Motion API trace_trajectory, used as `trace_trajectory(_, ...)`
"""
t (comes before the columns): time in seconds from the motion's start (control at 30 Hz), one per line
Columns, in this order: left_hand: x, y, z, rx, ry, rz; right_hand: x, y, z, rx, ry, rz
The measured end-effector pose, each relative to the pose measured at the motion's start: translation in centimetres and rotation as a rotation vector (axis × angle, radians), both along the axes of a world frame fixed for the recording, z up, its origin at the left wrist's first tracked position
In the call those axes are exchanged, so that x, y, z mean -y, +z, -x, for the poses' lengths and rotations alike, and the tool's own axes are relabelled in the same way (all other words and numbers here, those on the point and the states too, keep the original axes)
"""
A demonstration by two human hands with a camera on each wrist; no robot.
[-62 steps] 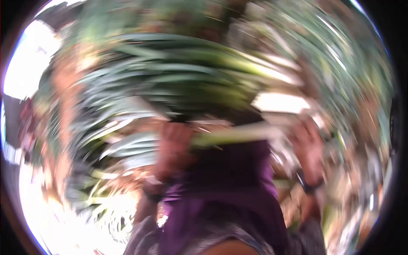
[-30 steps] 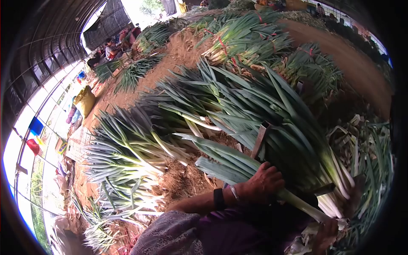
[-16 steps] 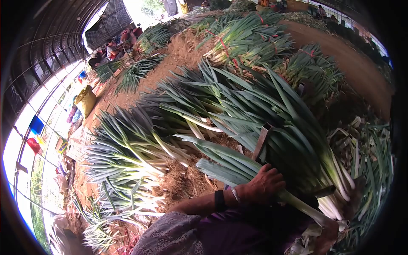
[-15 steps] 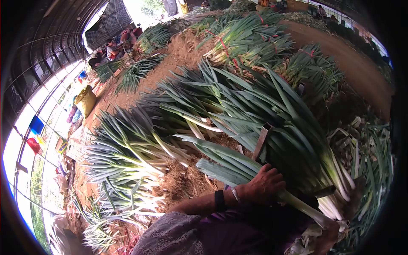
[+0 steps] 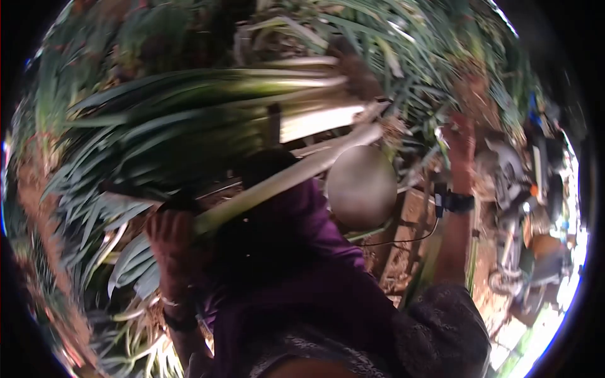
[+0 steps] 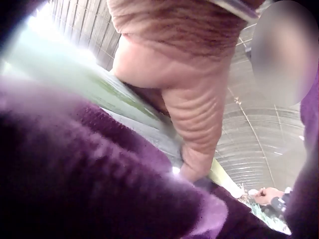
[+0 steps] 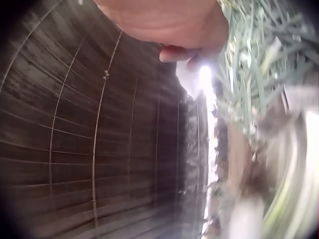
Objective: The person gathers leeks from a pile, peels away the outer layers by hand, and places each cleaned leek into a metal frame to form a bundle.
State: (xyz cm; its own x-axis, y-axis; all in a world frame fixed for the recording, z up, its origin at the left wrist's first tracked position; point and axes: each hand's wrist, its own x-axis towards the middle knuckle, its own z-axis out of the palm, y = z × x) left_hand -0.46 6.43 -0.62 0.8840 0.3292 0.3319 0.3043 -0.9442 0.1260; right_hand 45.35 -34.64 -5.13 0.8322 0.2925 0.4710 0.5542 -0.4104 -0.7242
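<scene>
My left hand [image 5: 170,242] grips a long green onion [image 5: 283,179] by its leafy part, the fingers curled round it. Its pale stalk slants across the purple apron [image 5: 296,277], and the white root end points up and right. In the left wrist view the thumb and palm of the left hand [image 6: 174,94] lie over the green leaves [image 6: 109,94]. Away to the right, apart from the stalk, is my right hand [image 5: 459,142]. Its fingers are bent, and in the right wrist view a thin whitish strip of peel [image 7: 187,79] hangs at the fingertips.
A heap of green onions [image 5: 208,101] lies in front, held by brown metal bars [image 5: 274,126]. Leaf waste [image 5: 403,69] piles up behind the root ends. Parked motorbikes [image 5: 535,252] stand at the right. A blurred round patch [image 5: 362,186] hides the spot beside the apron.
The head view has swung down and to the right. My right hand has left the onion's root end and moved out right; the left hand keeps its hold on the onion.
</scene>
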Motion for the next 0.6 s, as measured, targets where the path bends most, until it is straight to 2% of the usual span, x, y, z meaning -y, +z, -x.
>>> trace_trajectory(0.07,0.1,-0.4,-0.2,0.012,-0.007,0.013,-3.8,3.8,5.4,0.406,-0.155,0.461)
trace_trajectory(0.17,0.5,-0.4,-0.4,-0.003,0.008,0.014,-5.2,4.5,8.7,-0.050,-0.018,0.157)
trace_trajectory(0.27,0.8,-0.4,-0.6,0.005,0.006,0.010,-9.0,6.6,12.9,0.042,0.171,0.073)
trace_trajectory(0.33,1.1,-0.6,-0.5,0.005,0.015,0.001,-11.6,7.6,14.5,0.328,0.343,0.255)
trace_trajectory(0.4,1.3,-0.6,-0.3,-0.005,0.038,-0.017,-13.7,8.3,15.4,0.519,0.426,0.428)
trace_trajectory(0.53,1.5,-0.7,0.6,-0.025,0.061,-0.047,-14.7,6.9,14.1,0.485,0.489,0.558)
trace_trajectory(0.6,1.6,-0.6,0.7,-0.017,0.073,-0.068,-15.1,7.3,13.8,0.553,0.563,0.558)
